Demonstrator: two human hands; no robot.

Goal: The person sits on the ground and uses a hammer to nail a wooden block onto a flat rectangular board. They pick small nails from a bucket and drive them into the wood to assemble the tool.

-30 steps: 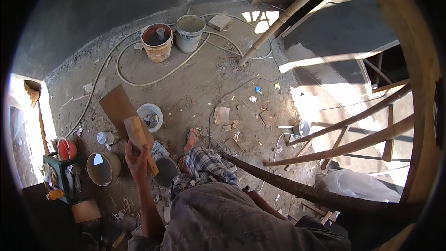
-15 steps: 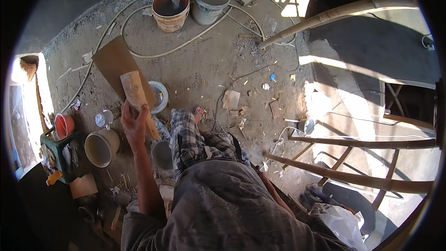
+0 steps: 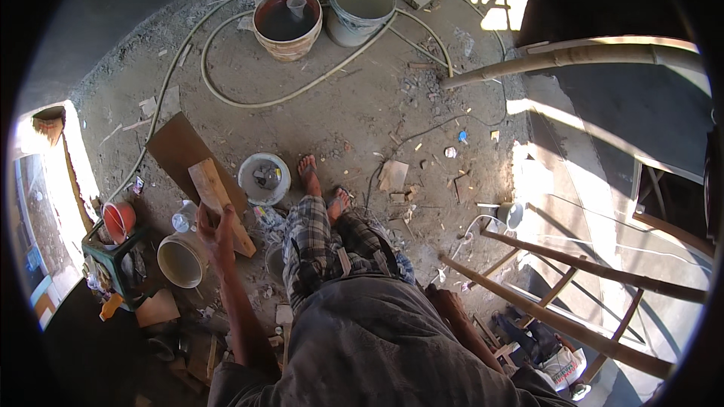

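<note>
At the far left, a red bowl [image 3: 119, 220] sits on a green crate [image 3: 113, 258]. To its right, a beige bucket [image 3: 194, 237] stands tilted toward the viewer, just left of the person's left hand [image 3: 216, 235]. That hand is closed around a wooden bar [image 3: 212, 183], thumb against it, some of the fingers hidden. The bar lies over a brown board [image 3: 179, 152], and both reach away from the hand toward the far left. Their long axes run the same slanting way, far left to near right, with the bar's near end passing to the right of the wrist. The left hand is much the nearer one.

The board is flat, thin, rectangular and plain brown; the bar is pale, thick and straight-edged, with worn, smudged wood. Just right of the board, a white bucket [image 3: 265, 200] stands on the floor. Beyond, on the far side, are a stained bucket [image 3: 290, 49] and a grey-white bucket [image 3: 347, 34].

Farther right and near, the right hand [image 3: 445, 301] is beside the hip, well apart from the board; whether it grips anything I cannot tell. A bamboo ladder [image 3: 558, 314] slants at the right.
</note>
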